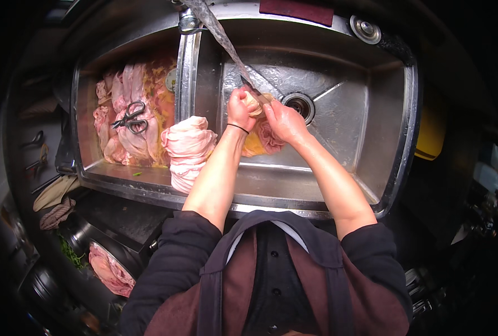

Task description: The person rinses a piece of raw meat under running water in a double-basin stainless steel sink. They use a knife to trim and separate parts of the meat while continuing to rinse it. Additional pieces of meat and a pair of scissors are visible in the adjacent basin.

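My left hand [240,110] grips a pale piece of raw meat or offal [253,105] above the right sink basin. Against that piece, my right hand [286,122] holds a small knife [251,89], its dark blade pointing up and left; the handle is mostly hidden. Beneath both hands lie yellow fat [253,143] and folded pink raw tissue [270,136] on the basin floor. A stream of water [228,40] falls from the top towards the knife. Beside my left forearm, a large pile of folded pale raw meat or tripe [188,151] rests over the divider.
Black-handled scissors [132,119] lie on raw meat pieces [125,90] in the left basin, which holds reddish liquid. The metal divider [186,80] separates the basins. The drain [298,107] is right of my hands. More raw meat [110,269] stands in a container at lower left.
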Available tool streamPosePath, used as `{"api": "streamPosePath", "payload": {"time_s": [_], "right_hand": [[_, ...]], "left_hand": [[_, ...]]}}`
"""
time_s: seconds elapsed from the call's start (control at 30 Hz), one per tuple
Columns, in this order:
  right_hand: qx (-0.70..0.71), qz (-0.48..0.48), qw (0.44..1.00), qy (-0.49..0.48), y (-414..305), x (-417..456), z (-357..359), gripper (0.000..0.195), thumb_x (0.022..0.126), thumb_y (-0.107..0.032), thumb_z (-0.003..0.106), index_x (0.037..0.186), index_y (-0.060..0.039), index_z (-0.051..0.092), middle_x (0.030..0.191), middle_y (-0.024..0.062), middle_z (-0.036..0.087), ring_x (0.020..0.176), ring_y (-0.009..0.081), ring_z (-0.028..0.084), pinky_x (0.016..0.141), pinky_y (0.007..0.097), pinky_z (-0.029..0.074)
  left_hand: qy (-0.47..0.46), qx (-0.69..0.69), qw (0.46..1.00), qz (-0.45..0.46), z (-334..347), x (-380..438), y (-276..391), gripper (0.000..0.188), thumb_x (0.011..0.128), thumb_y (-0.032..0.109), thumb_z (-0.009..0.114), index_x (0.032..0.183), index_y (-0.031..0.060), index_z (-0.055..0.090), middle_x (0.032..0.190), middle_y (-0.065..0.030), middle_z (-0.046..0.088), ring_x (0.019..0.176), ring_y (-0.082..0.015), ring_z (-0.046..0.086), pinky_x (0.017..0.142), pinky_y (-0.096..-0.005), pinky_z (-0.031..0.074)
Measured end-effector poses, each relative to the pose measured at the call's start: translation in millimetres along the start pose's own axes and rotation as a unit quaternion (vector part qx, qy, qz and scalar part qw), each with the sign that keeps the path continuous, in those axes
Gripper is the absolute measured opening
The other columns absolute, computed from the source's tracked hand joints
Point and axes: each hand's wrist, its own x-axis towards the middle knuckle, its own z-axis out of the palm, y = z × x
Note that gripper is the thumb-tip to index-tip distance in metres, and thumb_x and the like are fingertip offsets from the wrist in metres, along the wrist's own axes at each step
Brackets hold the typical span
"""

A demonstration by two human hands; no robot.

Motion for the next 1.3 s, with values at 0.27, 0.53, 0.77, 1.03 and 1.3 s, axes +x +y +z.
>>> {"api": "streamPosePath", "payload": {"time_s": [0.27, 0.53, 0.77, 1.03, 1.3], "right_hand": [[0.016, 0.017, 1.0, 0.013, -3, -3, 5, 0.042, 0.102, -0.04, 0.039, 0.092, -0.0026, 0.056, 0.087, 0.0263, 0.067, 0.085, 0.0459, 0.065, 0.073, 0.0553, 0.05], [0.006, 0.027, 0.999, 0.022, -9, 11, 8, 0.042, 0.102, -0.038, 0.039, 0.101, -0.0017, 0.058, 0.094, 0.0252, 0.068, 0.089, 0.0447, 0.065, 0.078, 0.0547, 0.05], [-0.065, 0.091, 0.993, 0.027, -3, 14, 10, 0.041, 0.102, -0.038, 0.04, 0.1, -0.0014, 0.059, 0.091, 0.0251, 0.068, 0.089, 0.0442, 0.065, 0.078, 0.0546, 0.05], [-0.044, 0.089, 0.995, -0.018, 4, 9, 18, 0.039, 0.102, -0.036, 0.041, 0.099, -0.0024, 0.06, 0.093, 0.0247, 0.068, 0.089, 0.0437, 0.066, 0.077, 0.0536, 0.051], [0.02, -0.019, 1.0, -0.001, 14, 11, 27, 0.041, 0.101, -0.039, 0.041, 0.1, -0.0033, 0.061, 0.091, 0.0237, 0.068, 0.09, 0.0433, 0.065, 0.077, 0.0536, 0.051]], "left_hand": [[0.155, -0.016, 0.987, 0.046, 8, 9, -5, 0.015, 0.083, 0.022, 0.043, 0.076, 0.0105, 0.049, 0.064, -0.003, 0.047, 0.05, -0.0167, 0.045, 0.054, -0.0343, 0.042], [0.199, -0.057, 0.976, 0.065, 4, 7, -6, 0.012, 0.082, 0.023, 0.046, 0.082, 0.0105, 0.049, 0.066, -0.0036, 0.048, 0.06, -0.0201, 0.05, 0.063, -0.0392, 0.047], [0.177, -0.105, 0.975, 0.078, 11, -3, -7, 0.013, 0.079, 0.024, 0.048, 0.076, 0.0111, 0.047, 0.063, -0.0039, 0.048, 0.056, -0.0192, 0.05, 0.062, -0.0355, 0.047], [0.138, -0.112, 0.984, 0.031, -4, 0, -4, 0.013, 0.076, 0.026, 0.049, 0.078, 0.0128, 0.047, 0.066, -0.0053, 0.05, 0.068, -0.0245, 0.053, 0.073, -0.042, 0.048], [0.139, -0.095, 0.985, 0.028, 4, -6, 2, 0.02, 0.073, 0.025, 0.049, 0.06, 0.0131, 0.039, 0.059, -0.0039, 0.045, 0.062, -0.0237, 0.047, 0.067, -0.0398, 0.044]]}}
